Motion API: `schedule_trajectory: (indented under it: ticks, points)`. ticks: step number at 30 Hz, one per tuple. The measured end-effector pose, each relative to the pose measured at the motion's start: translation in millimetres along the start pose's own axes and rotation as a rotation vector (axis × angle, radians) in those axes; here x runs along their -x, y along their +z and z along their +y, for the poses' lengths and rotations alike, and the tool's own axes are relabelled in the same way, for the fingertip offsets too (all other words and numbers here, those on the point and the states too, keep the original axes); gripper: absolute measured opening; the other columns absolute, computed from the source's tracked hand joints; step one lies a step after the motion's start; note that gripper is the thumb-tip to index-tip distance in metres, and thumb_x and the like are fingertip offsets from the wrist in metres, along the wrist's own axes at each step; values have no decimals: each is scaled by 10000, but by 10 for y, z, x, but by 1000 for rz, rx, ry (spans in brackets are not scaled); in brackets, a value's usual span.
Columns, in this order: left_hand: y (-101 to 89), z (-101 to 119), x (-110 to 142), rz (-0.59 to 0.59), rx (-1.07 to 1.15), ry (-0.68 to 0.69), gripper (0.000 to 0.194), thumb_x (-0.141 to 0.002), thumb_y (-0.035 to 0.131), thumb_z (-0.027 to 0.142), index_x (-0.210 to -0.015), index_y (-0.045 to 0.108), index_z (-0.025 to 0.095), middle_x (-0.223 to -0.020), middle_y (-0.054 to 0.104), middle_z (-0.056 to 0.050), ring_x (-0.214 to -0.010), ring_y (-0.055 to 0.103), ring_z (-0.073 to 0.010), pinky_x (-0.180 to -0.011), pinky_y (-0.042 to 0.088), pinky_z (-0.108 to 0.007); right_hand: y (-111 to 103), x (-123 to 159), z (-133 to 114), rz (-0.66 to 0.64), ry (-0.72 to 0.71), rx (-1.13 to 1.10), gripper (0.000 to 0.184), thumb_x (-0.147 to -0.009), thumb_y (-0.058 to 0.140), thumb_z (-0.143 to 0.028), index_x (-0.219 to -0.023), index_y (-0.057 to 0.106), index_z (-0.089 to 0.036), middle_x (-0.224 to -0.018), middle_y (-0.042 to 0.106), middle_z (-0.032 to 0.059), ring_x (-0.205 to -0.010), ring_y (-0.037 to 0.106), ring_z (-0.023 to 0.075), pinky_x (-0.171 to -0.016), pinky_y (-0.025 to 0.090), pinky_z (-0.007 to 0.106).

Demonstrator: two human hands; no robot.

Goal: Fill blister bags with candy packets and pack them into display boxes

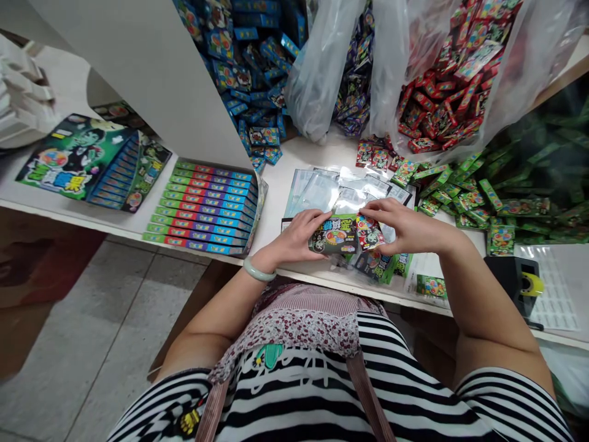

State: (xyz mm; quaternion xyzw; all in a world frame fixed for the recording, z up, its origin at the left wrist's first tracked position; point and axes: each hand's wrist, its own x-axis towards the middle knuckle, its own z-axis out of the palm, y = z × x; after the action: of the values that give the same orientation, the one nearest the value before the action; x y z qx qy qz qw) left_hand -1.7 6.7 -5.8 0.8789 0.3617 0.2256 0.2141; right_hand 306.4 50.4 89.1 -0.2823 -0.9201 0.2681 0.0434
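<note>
Holding, left hand: the fingers of the left hand (301, 237) were clamped on a dark green packet (338, 236), over the near side of the worktop (277, 202).
Right hand: the fingers of the right hand (402, 227) pinched a small red packet (369, 233) at the dark one's right end; from where I stood I couldn't tell whether the two touched.
Packets together: the step in hand seemed to be bringing them together; it called for a steady left, a light edge grip on the right and corners squared, lest the packaging crease.
Worktop: white and crowded, with glossy see-through sleeves (317, 190) behind the hands, where things could well have slid, and a lone green packet (431, 286) by the front edge.
Far side: blue boxes (264, 77), bagged purple boxes (354, 92), bagged red boxes (437, 101) and a spill of green boxes (529, 156).
Left end: a display box (73, 159) stood beside a striped row of packs (207, 209).
Room: grey tiles (133, 313) showed below; a tape dispenser (513, 279) sat rightward.
</note>
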Motion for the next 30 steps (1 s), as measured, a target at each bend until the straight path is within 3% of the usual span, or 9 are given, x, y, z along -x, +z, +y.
schedule_trajectory:
  ticks: [8,17,21,24,26,30]
  points:
    - [-90,30,-87,23,-5,-15,955,-733,774,562,-1497,349,178,-1320,512,-175,-1226,520,-334,-1047,474,-497,9,-113,13,26,34,57,664,-790,745,-333,-1398,555,-148,-1347,578,189,-1248,533,370,-1076,449,541]
    - [49,5,-116,20,12,-57,1009,-702,780,609,-1500,353,164,-1329,504,-183,-1236,511,-347,-1061,455,-518,221,-141,111,101,67,4,854,-774,810,-456,-1495,441,-185,-1414,541,199,-1306,503,376,-1092,424,587]
    - [60,21,-109,50,3,-97,1025,-692,785,614,-1504,343,171,-1324,504,-174,-1224,513,-339,-1070,447,-520,315,-176,98,188,59,-138,940,-757,790,-587,-1526,377,-240,-1523,430,176,-1400,417,362,-1124,397,562]
    - [45,25,-68,107,-17,-150,1027,-694,782,617,-1504,345,161,-1325,496,-177,-1236,501,-347,-1076,442,-526,404,-169,22,392,139,-169,681,-874,679,-548,-1453,464,-261,-1382,568,153,-1301,511,341,-1068,432,553]
    - [40,18,-39,128,-25,-167,1023,-690,792,602,-1498,353,155,-1327,494,-176,-1241,500,-345,-1082,440,-524,458,-161,-30,451,170,-154,446,-964,571,-445,-1373,537,-273,-1225,671,121,-1174,590,321,-1020,445,553]
    - [42,-10,-31,125,-15,-188,1024,-678,812,582,-1496,356,167,-1320,501,-167,-1238,512,-340,-1085,440,-537,483,-195,-35,483,148,-153,344,-1004,475,-338,-1329,571,-276,-1136,731,84,-1081,637,288,-970,461,527]
